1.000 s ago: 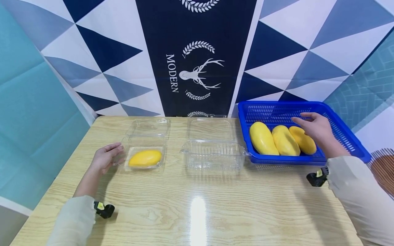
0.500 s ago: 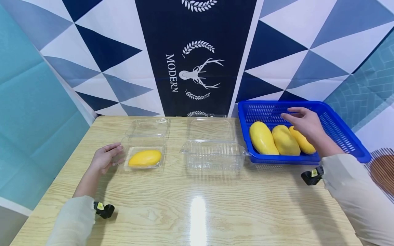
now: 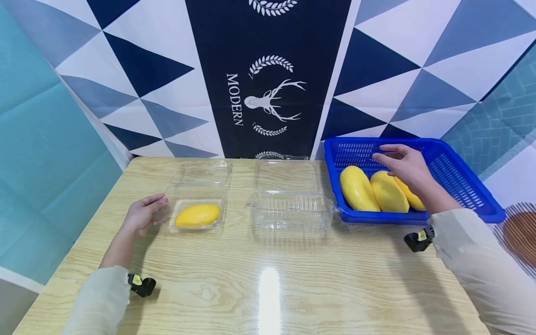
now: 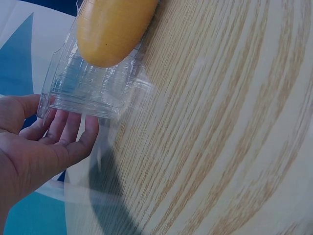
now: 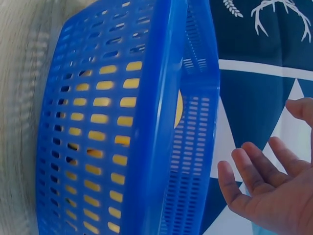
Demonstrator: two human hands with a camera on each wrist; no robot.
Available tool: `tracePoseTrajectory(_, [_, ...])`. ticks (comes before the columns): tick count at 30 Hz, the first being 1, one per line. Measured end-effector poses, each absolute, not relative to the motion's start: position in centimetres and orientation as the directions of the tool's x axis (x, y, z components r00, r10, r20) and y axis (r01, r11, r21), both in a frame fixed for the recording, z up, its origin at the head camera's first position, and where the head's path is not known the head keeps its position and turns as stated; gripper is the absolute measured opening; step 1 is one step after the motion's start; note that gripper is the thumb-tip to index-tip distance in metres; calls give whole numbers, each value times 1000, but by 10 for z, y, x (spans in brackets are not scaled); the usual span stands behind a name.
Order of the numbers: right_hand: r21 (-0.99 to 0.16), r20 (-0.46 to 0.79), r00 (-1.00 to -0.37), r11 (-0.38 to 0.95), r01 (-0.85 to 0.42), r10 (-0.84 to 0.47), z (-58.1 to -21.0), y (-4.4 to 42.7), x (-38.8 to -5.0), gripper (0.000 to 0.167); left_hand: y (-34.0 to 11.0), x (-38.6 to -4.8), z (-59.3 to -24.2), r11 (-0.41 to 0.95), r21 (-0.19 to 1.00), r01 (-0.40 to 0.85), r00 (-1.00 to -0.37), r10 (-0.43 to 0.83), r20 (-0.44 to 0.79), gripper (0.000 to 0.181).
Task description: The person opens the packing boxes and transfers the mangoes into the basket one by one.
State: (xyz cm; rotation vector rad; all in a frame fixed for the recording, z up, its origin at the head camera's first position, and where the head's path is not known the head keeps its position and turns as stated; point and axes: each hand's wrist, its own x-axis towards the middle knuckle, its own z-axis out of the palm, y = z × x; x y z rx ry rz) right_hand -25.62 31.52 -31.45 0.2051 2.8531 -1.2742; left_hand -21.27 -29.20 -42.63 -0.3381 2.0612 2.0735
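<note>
In the head view, my left hand [image 3: 145,215] touches the left side of a clear plastic clamshell box [image 3: 222,218]. Its relaxed fingers lie against the wall below the rim, the thumb at the rim. One yellow mango [image 3: 197,215] lies in this box; the left wrist view shows that mango [image 4: 115,32] beyond the fingers. My right hand [image 3: 404,165] hovers over a blue plastic basket [image 3: 465,177] with fingers spread and nothing held. Below it lie a yellow mango [image 3: 356,188], a second mango [image 3: 387,193] and a third mango [image 3: 410,195], partly hidden by the hand.
A larger clear clamshell box [image 3: 289,214] stands with its lid raised between the small box and the basket. Both boxes and the basket sit near the far edge of the wooden table [image 3: 217,284]. A patterned cloth [image 3: 167,93] hangs behind.
My right hand has drifted left over the basket, away from the rightmost mango, which it now partly covers. The left hand, both boxes and the mangoes have stayed put.
</note>
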Motion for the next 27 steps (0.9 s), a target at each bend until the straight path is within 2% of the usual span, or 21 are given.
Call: tracePoseTrajectory(27, [-731,-77,-997,679,67,16,-308,272,-259,77,-293,-213,-425,-14,957,-291,-956,-19,-291,56])
